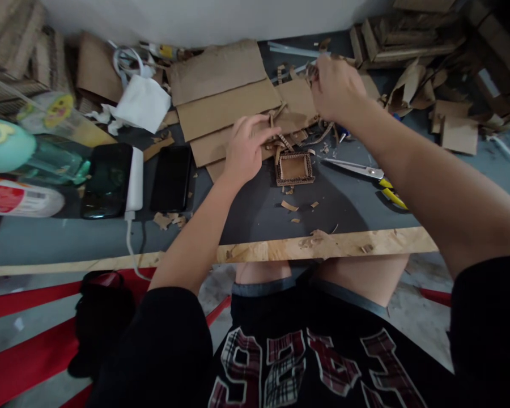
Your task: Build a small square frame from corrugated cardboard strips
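My left hand (245,148) rests on the grey worktop (259,209), its fingertips on thin cardboard strips (284,140) just left of a small square cardboard frame (294,169). My right hand (336,86) is raised farther back, its fingers pinched on a small cardboard scrap (312,71) over a flat cardboard sheet (233,105). The frame lies flat between both hands, a little nearer to me.
Scissors with yellow handles (365,173) lie right of the frame. Two dark phones (107,180) (171,178) and a white power bank (135,180) lie at left. Bottles (21,198), white cloth (141,103) and cardboard offcuts (459,135) crowd the back. The wooden table edge (323,245) runs above my knees.
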Demonstrator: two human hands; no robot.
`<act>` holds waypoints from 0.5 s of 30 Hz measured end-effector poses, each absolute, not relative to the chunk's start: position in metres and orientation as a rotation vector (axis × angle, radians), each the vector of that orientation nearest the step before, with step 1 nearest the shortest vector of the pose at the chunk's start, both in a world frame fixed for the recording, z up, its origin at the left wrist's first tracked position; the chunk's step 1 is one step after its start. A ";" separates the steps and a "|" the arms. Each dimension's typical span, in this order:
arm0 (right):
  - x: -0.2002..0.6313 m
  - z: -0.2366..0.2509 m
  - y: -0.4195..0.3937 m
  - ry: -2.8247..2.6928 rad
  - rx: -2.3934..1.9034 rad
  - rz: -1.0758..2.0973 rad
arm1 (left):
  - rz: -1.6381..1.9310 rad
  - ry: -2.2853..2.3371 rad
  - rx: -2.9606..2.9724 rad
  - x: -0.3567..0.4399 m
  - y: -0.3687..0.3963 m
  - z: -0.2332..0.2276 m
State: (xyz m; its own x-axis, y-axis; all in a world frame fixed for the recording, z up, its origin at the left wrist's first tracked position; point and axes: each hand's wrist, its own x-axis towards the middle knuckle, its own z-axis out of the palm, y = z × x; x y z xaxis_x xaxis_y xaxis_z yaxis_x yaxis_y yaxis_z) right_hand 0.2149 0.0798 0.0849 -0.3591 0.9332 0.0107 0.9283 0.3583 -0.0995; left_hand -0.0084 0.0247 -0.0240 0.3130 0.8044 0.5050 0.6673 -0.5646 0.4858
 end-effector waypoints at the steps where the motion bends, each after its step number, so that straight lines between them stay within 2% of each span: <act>1: 0.218 0.083 0.084 -2.475 -1.779 0.101 | 1.054 1.261 2.436 -0.007 0.025 -0.025; 4: 0.225 0.075 0.098 -2.283 -1.875 0.039 | 0.964 1.139 2.490 -0.003 0.026 -0.028; 8: 0.236 0.065 0.114 -2.216 -1.881 0.023 | 1.008 1.245 2.521 -0.004 0.027 -0.031; 15: 0.226 0.059 0.112 -2.447 -1.583 0.129 | 1.151 1.383 2.520 -0.010 0.031 -0.040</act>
